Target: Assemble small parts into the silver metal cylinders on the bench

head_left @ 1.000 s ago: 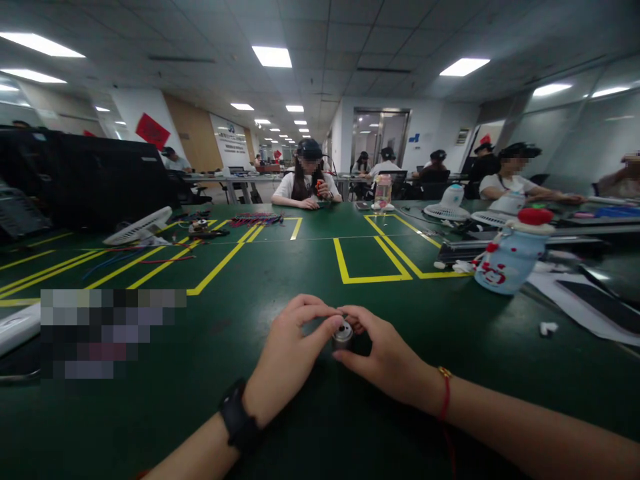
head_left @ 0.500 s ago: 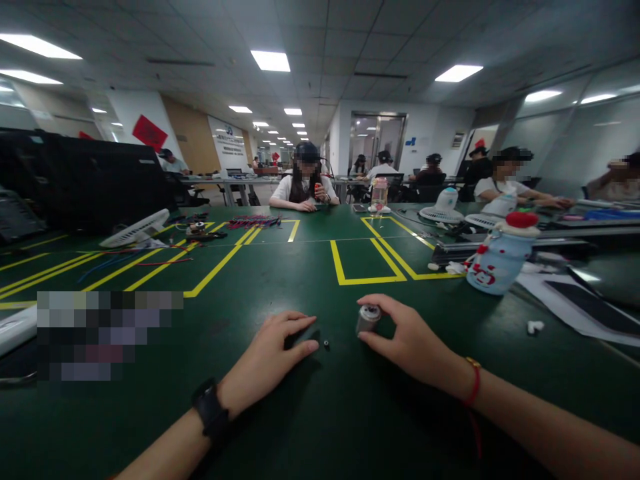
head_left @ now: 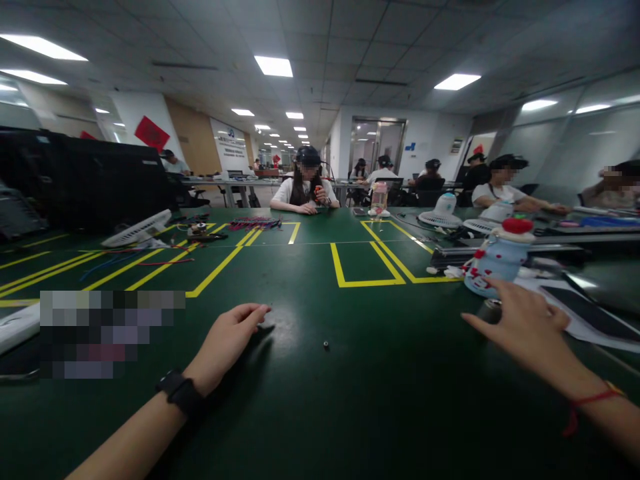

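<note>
My left hand [head_left: 225, 343], with a black band at the wrist, hovers over the green table [head_left: 300, 413] left of centre. Its thumb and fingers are pressed together, and nothing shows at the tips. A tiny metal part [head_left: 326, 345], like a small gear or collar, lies on the table between my hands. Far to the right, my right hand [head_left: 527, 327] has thumb and forefinger spread around a short metal cylinder [head_left: 490, 310]. The hand partly covers the cylinder, which stands in front of a pale blue bottle [head_left: 500, 257] with a red lid.
Yellow tape [head_left: 370, 284] marks areas of the tabletop. A white fan [head_left: 137, 230] and wires [head_left: 255, 224] lie at the back left. Further right are another fan [head_left: 443, 212], paper with a dark phone-like slab [head_left: 583, 310] and metal rails [head_left: 525, 257]. A person [head_left: 305, 187] sits opposite.
My right hand has moved right with the metal cylinder, over beside the blue bottle, and its fingers have spread. My left hand has drawn left, its fingers closing. The tiny part has stayed put.
</note>
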Demonstrator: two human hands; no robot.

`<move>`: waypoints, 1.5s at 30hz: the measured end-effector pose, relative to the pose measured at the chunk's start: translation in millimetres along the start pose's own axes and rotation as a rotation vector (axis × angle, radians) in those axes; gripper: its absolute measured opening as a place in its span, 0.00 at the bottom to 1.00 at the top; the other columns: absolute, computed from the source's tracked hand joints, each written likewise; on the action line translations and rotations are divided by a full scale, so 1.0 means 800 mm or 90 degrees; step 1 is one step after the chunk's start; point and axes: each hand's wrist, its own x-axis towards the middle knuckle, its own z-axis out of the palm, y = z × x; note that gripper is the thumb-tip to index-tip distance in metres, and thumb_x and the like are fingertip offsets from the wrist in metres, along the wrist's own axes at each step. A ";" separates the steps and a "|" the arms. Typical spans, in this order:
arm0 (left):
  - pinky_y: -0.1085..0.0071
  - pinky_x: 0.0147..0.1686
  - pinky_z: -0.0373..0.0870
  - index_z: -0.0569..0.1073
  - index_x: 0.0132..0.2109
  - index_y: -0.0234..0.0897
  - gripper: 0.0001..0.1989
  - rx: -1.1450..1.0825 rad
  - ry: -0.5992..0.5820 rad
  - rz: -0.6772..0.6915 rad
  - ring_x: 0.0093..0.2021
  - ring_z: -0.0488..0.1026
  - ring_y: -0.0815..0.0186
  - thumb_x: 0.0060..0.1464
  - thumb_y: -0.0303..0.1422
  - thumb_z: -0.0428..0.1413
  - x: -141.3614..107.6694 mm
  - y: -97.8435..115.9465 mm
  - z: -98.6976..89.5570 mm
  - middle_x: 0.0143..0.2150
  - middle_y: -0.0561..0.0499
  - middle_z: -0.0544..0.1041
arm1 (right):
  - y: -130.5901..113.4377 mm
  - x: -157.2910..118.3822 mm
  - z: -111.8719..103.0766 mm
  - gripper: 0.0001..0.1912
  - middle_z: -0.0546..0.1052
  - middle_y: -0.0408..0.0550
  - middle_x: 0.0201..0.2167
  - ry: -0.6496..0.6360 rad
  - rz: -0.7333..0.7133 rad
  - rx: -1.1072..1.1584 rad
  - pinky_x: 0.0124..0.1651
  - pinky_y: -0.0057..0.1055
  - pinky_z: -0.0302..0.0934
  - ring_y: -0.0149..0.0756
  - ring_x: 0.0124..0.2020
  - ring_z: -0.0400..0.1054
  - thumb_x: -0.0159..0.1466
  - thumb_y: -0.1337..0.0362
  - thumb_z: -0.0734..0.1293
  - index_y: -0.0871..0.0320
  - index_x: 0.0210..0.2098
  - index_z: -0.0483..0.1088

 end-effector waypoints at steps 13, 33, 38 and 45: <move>0.68 0.33 0.62 0.77 0.39 0.38 0.22 0.021 0.011 -0.008 0.35 0.71 0.57 0.47 0.51 0.53 -0.005 0.001 -0.002 0.34 0.49 0.78 | -0.269 -0.008 0.012 0.13 0.74 0.42 0.37 -0.251 -0.320 0.297 0.45 0.40 0.48 0.36 0.42 0.63 0.64 0.57 0.57 0.49 0.35 0.73; 0.66 0.35 0.63 0.77 0.40 0.36 0.22 -0.043 0.016 -0.004 0.36 0.71 0.58 0.47 0.49 0.54 -0.006 0.003 0.005 0.38 0.47 0.78 | 0.036 0.027 -0.036 0.18 0.75 0.56 0.39 -0.174 0.049 -0.113 0.39 0.37 0.55 0.43 0.37 0.67 0.61 0.54 0.57 0.56 0.38 0.74; 0.66 0.35 0.63 0.77 0.40 0.36 0.21 -0.052 0.011 -0.002 0.36 0.71 0.59 0.48 0.48 0.54 -0.005 0.002 0.005 0.39 0.47 0.78 | 0.041 0.030 -0.040 0.19 0.75 0.55 0.42 -0.199 0.088 -0.062 0.40 0.37 0.55 0.43 0.40 0.67 0.60 0.52 0.58 0.55 0.40 0.74; 0.66 0.36 0.63 0.77 0.40 0.37 0.21 -0.060 0.002 -0.005 0.37 0.71 0.58 0.48 0.48 0.54 -0.007 0.002 0.003 0.39 0.47 0.78 | 0.047 0.024 -0.035 0.21 0.75 0.57 0.43 -0.181 0.105 -0.016 0.39 0.38 0.57 0.45 0.40 0.68 0.59 0.50 0.59 0.54 0.42 0.74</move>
